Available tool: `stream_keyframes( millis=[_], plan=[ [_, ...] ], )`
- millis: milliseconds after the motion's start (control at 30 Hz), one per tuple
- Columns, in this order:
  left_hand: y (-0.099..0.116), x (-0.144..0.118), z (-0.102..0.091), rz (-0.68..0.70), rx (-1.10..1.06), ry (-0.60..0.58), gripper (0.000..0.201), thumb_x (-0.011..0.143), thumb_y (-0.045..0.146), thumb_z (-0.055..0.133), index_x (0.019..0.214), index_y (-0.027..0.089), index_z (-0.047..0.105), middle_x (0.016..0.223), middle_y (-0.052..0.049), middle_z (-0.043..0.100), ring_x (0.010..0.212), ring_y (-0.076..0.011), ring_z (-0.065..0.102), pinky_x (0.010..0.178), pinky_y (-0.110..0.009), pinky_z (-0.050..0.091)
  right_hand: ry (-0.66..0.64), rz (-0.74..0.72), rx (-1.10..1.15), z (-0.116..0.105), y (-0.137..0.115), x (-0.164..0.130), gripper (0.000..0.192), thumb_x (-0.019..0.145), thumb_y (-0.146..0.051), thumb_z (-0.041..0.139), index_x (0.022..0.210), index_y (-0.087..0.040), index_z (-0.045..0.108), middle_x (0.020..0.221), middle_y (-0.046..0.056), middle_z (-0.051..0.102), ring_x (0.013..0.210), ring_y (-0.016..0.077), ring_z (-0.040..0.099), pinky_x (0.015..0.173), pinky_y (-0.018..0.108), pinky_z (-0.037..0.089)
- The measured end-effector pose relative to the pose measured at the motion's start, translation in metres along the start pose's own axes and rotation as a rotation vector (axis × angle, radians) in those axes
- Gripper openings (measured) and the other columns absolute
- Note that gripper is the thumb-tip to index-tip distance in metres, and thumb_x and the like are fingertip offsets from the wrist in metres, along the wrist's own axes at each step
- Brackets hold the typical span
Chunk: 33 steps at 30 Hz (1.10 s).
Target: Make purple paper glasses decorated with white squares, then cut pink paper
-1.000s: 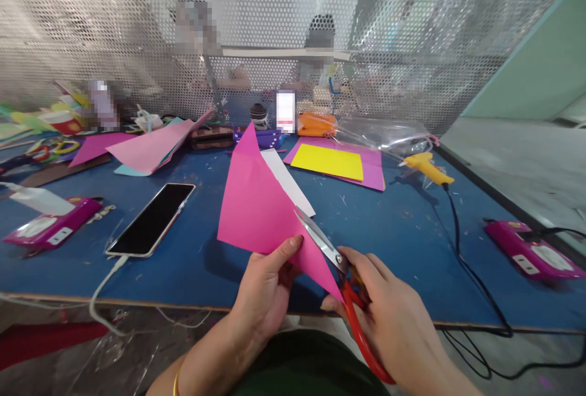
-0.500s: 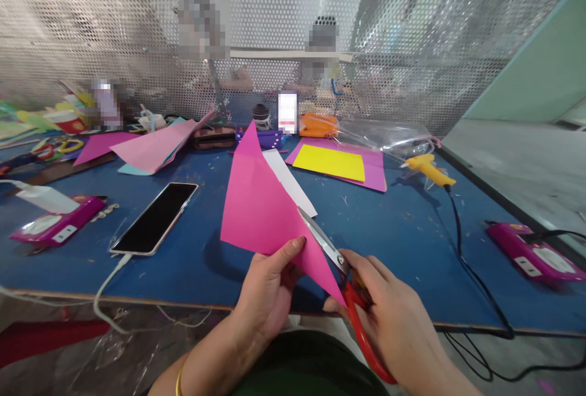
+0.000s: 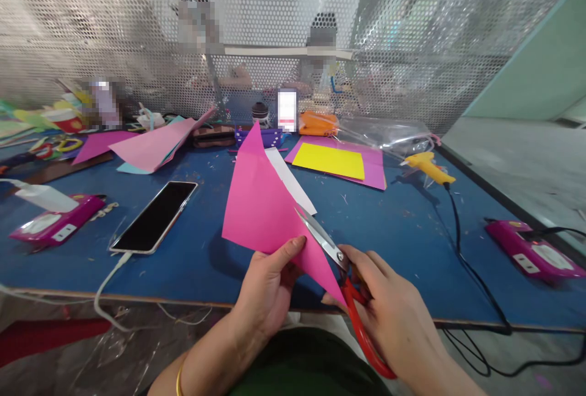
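My left hand (image 3: 274, 283) pinches a sheet of bright pink paper (image 3: 256, 201) near its lower edge, thumb on top. The sheet is held up over the table and curves to a point at the top. My right hand (image 3: 384, 298) grips red-handled scissors (image 3: 366, 335). Their metal blades lie along the right edge of the pink sheet, tips pointing up and left. Beyond that edge a white sheet of paper (image 3: 293, 182) shows, partly hidden by the pink one.
A phone (image 3: 155, 218) with a cable lies left, beside a magenta power strip (image 3: 59, 219). Yellow paper (image 3: 329, 161), a yellow glue gun (image 3: 430, 167) and another magenta power strip (image 3: 533, 252) are to the right. Pink papers (image 3: 155, 143) sit back left. A perforated metal screen (image 3: 274, 5) stands behind.
The scissor tips have shifted slightly up and left along the pink sheet's edge. Both hands keep nearly the same place and grip.
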<state>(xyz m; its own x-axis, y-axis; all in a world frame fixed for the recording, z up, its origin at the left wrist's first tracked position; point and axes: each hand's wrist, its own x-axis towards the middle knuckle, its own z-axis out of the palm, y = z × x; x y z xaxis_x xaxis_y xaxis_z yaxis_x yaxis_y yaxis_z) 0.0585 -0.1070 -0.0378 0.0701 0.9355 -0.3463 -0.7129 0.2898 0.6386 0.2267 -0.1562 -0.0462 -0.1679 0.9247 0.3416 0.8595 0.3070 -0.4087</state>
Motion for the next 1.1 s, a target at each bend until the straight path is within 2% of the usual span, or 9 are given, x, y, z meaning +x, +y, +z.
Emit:
stream_keyframes(
  millis=[300, 400, 633, 733, 1100],
  plan=[
    [0.0002, -0.0007, 0.001, -0.006, -0.005, 0.029, 0.028, 0.064, 0.013, 0.087, 0.09, 0.012, 0.076, 0.084, -0.006, 0.077, 0.069, -0.0141, 0.07, 0.068, -0.024, 0.062, 0.049, -0.033, -0.021, -0.0008, -0.0016, 0.0001, 0.049, 0.077, -0.012, 0.042, 0.124, -0.014, 0.055, 0.091, 0.01, 0.068, 0.066, 0.02, 0.07, 0.055, 0.031, 0.058],
    [0.0009, -0.001, 0.0016, -0.007, -0.013, 0.02, 0.028, 0.063, 0.013, 0.087, 0.088, 0.012, 0.076, 0.083, -0.005, 0.077, 0.068, -0.0137, 0.07, 0.066, -0.022, 0.062, 0.064, -0.038, -0.014, -0.0018, -0.0024, 0.0012, 0.045, 0.079, -0.014, 0.042, 0.122, -0.013, 0.057, 0.09, 0.01, 0.069, 0.064, 0.0202, 0.07, 0.053, 0.032, 0.059],
    [0.0001, -0.0025, -0.0003, -0.013, 0.026, 0.008, 0.028, 0.064, 0.017, 0.087, 0.089, 0.013, 0.075, 0.087, -0.007, 0.077, 0.075, -0.0172, 0.072, 0.071, -0.026, 0.062, 0.048, 0.01, -0.013, -0.0037, -0.007, 0.0048, 0.041, 0.085, -0.023, 0.045, 0.123, -0.013, 0.057, 0.092, 0.011, 0.068, 0.066, 0.0224, 0.07, 0.053, 0.036, 0.059],
    [-0.0001, -0.0028, -0.0009, -0.009, 0.033, 0.01, 0.025, 0.064, 0.017, 0.087, 0.086, 0.013, 0.075, 0.086, -0.006, 0.077, 0.072, -0.0155, 0.071, 0.069, -0.024, 0.061, 0.056, -0.001, -0.006, -0.0036, -0.0077, 0.0051, 0.04, 0.086, -0.025, 0.045, 0.123, -0.013, 0.057, 0.093, 0.01, 0.068, 0.067, 0.0219, 0.07, 0.054, 0.035, 0.059],
    [0.0002, -0.0028, 0.0014, -0.007, 0.03, 0.015, 0.022, 0.065, 0.016, 0.087, 0.082, 0.013, 0.075, 0.085, -0.006, 0.077, 0.07, -0.0138, 0.07, 0.066, -0.021, 0.06, 0.08, -0.049, -0.032, 0.0035, -0.0014, 0.0033, 0.043, 0.084, -0.018, 0.044, 0.126, -0.013, 0.056, 0.094, 0.011, 0.069, 0.07, 0.0215, 0.071, 0.057, 0.033, 0.06]
  ],
)
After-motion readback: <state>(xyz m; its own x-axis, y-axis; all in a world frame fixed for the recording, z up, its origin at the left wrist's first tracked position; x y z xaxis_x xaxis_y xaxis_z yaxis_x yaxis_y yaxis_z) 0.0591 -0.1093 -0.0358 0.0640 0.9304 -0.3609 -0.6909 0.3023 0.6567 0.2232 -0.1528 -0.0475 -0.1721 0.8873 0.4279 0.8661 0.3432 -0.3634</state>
